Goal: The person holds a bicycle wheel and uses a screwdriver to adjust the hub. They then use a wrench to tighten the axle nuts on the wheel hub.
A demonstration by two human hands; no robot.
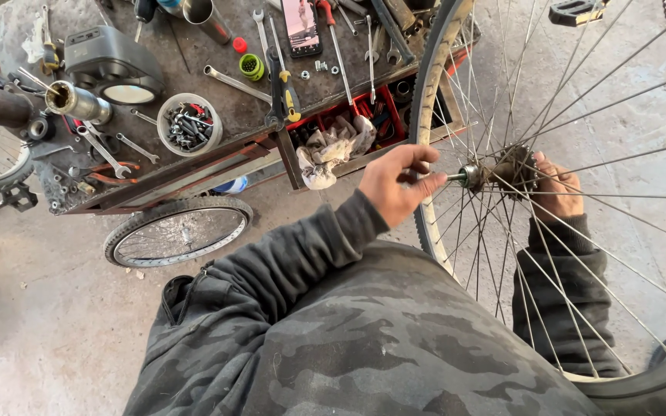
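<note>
Fingers of left hand (396,183) pinch axle (455,177) at wheel (456,115) hub; right hand (555,189), behind spokes, grips hub's (512,168) far side. Rag (333,148) just beyond left hand.

Dark camouflage fills the lower middle of the frame: a grey-and-black hooded top, mottled in soft blotches, thick fabric bunched at the elbows. Long sleeves run up to ribbed cuffs at both wrists. Left hand (396,185) and right hand (555,187) are bare, no gloves, no rings visible.
</note>
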